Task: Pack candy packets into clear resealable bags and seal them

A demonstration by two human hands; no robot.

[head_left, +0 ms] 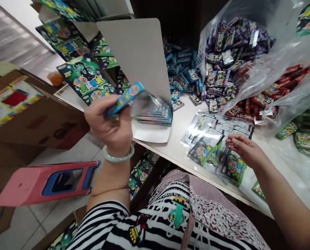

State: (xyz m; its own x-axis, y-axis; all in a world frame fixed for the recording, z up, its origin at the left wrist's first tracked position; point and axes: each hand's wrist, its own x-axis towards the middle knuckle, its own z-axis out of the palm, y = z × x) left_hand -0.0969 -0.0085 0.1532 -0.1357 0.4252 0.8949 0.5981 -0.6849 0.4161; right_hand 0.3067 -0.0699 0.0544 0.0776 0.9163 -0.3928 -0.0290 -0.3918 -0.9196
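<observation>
Fingers of left hand (110, 126) clamp a blurred blue packet (125, 99); right hand (244, 149) touches pouches (205, 147) (grip unclear).

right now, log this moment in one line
left hand: grips blue foil packet | right hand: on clear green-printed pouches | surface: white table

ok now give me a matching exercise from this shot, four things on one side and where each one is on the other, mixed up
Column one
1. left hand
2. right hand
3. purple packets
4. pale green bangle

Column two
a. inside a clear plastic sack
b. worn around the left wrist
c. gripping a blue packet
d. resting on flat green-printed bags on the table

Pairs: 1-c, 2-d, 3-a, 4-b
</observation>
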